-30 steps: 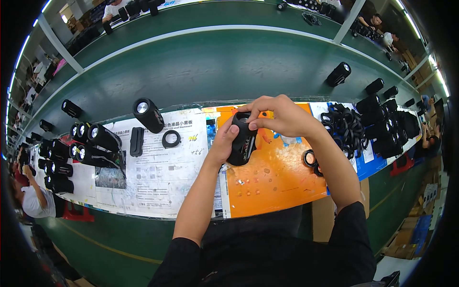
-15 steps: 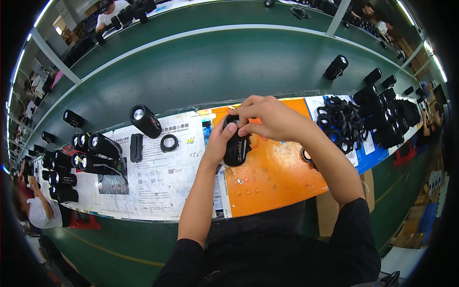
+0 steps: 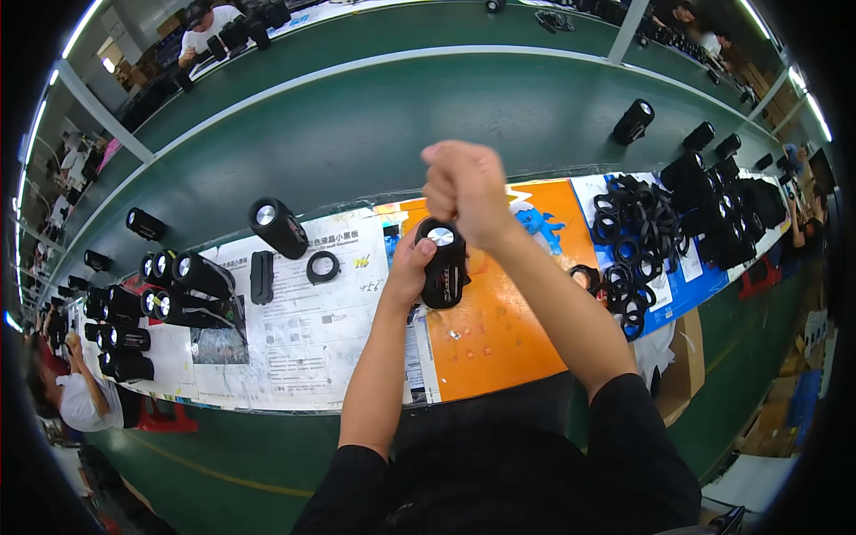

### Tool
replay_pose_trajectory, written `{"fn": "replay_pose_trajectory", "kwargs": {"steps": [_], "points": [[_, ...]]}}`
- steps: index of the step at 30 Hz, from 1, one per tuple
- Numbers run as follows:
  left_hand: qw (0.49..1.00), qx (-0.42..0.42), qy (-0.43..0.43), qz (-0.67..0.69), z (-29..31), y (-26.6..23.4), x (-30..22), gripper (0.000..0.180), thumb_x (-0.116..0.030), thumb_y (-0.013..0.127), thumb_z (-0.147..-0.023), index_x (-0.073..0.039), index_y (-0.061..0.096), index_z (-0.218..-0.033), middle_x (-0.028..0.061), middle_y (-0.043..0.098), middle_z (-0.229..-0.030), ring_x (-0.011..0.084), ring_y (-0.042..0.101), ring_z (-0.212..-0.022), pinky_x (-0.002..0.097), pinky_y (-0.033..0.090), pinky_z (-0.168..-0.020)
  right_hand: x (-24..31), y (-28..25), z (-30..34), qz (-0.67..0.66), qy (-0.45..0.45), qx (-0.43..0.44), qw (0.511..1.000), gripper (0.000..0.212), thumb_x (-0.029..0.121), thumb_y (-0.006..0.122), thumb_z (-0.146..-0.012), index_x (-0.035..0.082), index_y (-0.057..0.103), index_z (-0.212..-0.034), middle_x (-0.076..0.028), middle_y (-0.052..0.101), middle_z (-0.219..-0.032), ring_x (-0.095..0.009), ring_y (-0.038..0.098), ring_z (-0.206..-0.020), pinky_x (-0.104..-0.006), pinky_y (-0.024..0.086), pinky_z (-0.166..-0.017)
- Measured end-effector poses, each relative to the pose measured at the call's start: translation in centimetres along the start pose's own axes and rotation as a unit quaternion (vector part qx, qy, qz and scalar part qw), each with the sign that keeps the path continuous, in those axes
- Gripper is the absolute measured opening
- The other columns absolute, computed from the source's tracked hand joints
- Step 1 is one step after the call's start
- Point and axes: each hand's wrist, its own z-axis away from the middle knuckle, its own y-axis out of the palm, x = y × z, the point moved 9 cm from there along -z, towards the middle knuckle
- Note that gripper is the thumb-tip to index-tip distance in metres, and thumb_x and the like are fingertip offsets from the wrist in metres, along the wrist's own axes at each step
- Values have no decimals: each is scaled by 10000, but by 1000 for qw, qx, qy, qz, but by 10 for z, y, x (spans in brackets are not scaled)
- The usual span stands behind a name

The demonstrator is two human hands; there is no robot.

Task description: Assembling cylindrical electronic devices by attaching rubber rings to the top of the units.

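My left hand (image 3: 410, 272) is wrapped round a black cylindrical speaker (image 3: 442, 283), its thumb on the near left side of the upper end. The speaker stands nearly upright over an orange mat (image 3: 508, 343), and its round silver end faces up. Just above and to the right of that end, my right hand (image 3: 470, 185) is curled into a fist, apart from the speaker. Nothing shows in the fist. To the left, on a printed white sheet (image 3: 303, 352), are a black ring (image 3: 323, 267), a long black rounded part (image 3: 261, 276) and another black speaker (image 3: 278, 228).
Several black speakers (image 3: 198, 290) crowd the bench's left side. At right lie a heap of black rings with straps (image 3: 629, 223) and more dark speakers (image 3: 713, 209). A cardboard box (image 3: 685, 364) sits below the bench's right edge. A co-worker (image 3: 85, 397) sits at far left.
My right hand has come up off the speaker's top and curled into a fist. The speaker's silver end now shows. My left hand keeps its hold.
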Motion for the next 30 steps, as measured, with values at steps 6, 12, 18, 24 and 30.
{"fn": "replay_pose_trajectory", "kwargs": {"steps": [6,12,18,24,30], "points": [[989,-58,15,137,0,-35,6,774,-760,449,-1061,-51,618,-1322,154,727,-1076,310,752,-898,429,640,-790,30,-18,17,108,-65,-53,991,419,276,652,-1115,122,435,-793,43,397,-675,-88,396,-607,-299,323,-564],[968,-119,219,-20,17,-32,-58,760,-736,408,-1124,-67,551,-1455,164,720,-1239,280,704,-1177,428,561,-1072,-125,-51,96,3,209,-37,977,499,434,537,-1189,108,466,-1560,-131,681,-1297,-245,753,-1056,-382,646,-826],[690,-424,320,-491,98,-56,-161,520,-181,769,-1045,-35,570,-1503,133,620,-1417,261,586,-1271,390,451,-1105,-85,-121,19,310,67,-172,933,573,625,590,-1112,68,658,-1231,-60,725,-997,-139,716,-858,-319,553,-610],[705,-426,216,-524,91,-153,-190,842,-331,825,-1011,-38,353,-1643,289,479,-1619,493,535,-1444,490,452,-1187,-74,-192,-71,366,140,-285,875,685,653,589,-1089,-2,612,-1290,-203,754,-1036,-352,733,-1099,-476,549,-1010],[848,-278,216,-396,84,-147,-183,843,-377,734,-1093,-89,245,-1717,173,489,-1573,218,573,-1330,381,470,-1164,-1,-135,-6,620,-233,-234,712,338,346,666,-1115,54,682,-1284,-149,736,-1253,-349,700,-1160,-442,482,-1125]]}}
